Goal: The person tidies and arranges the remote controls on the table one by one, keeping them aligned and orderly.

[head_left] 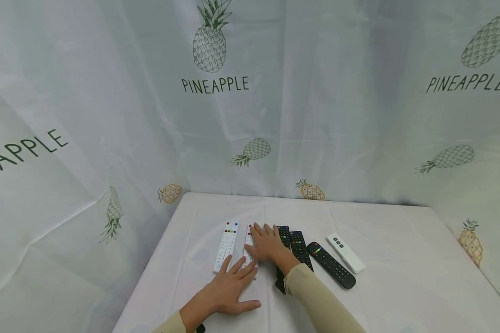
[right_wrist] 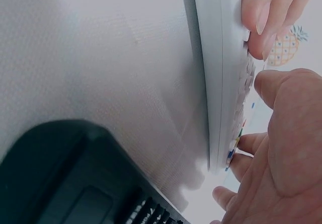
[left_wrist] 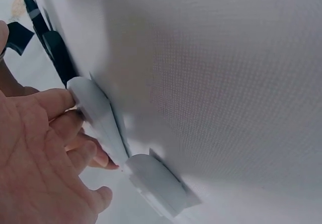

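Two white remote controls lie side by side in the head view: the left white remote [head_left: 225, 247] and a second white remote [head_left: 247, 239], partly hidden by both hands. The fingertips of my left hand [head_left: 230, 292] touch the near end of the second remote, fingers straight and spread. Over its upper part lies my right hand [head_left: 267, 244], its fingers extended. In the right wrist view, the right hand's fingertips [right_wrist: 240, 162] touch the button face of this white remote [right_wrist: 216, 78]. The left wrist view shows its rounded near end [left_wrist: 95, 105] against the left fingers.
Right of the hands lie a black remote [head_left: 283, 234], another black remote [head_left: 301, 249], a rounded black remote [head_left: 332, 266] and a white remote with few buttons [head_left: 346, 252]. A white cloth [head_left: 400, 286] covers the table. Pineapple-print curtains [head_left: 325, 106] surround it.
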Tool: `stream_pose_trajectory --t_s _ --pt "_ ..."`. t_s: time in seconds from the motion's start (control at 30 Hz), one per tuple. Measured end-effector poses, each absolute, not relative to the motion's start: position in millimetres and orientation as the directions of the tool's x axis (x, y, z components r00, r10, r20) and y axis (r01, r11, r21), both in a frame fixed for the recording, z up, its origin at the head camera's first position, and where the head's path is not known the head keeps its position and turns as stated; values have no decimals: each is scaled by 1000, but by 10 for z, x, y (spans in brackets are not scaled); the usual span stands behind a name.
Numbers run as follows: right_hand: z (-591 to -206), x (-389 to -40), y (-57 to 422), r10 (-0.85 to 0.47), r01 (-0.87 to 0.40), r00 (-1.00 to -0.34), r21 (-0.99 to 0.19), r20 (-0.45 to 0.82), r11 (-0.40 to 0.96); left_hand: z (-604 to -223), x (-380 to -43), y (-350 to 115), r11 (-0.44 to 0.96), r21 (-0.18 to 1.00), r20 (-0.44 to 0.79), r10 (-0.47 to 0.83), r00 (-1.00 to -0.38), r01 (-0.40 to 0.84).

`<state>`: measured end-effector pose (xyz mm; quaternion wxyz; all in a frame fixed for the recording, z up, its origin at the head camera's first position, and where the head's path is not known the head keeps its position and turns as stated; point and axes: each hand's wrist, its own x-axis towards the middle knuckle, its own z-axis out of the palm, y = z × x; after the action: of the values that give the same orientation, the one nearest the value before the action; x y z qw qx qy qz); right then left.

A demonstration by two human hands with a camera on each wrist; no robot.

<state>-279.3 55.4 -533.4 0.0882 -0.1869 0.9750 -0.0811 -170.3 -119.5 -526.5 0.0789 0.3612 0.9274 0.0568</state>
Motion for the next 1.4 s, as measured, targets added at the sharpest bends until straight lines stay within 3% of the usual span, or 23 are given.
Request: stream_pose_trajectory --t_s 1.4 --pt "-5333 -2781 550 -390 -350 -910 -247 -137 904 -5309 -1726 -1211 737 154 -107 674 -731 658"
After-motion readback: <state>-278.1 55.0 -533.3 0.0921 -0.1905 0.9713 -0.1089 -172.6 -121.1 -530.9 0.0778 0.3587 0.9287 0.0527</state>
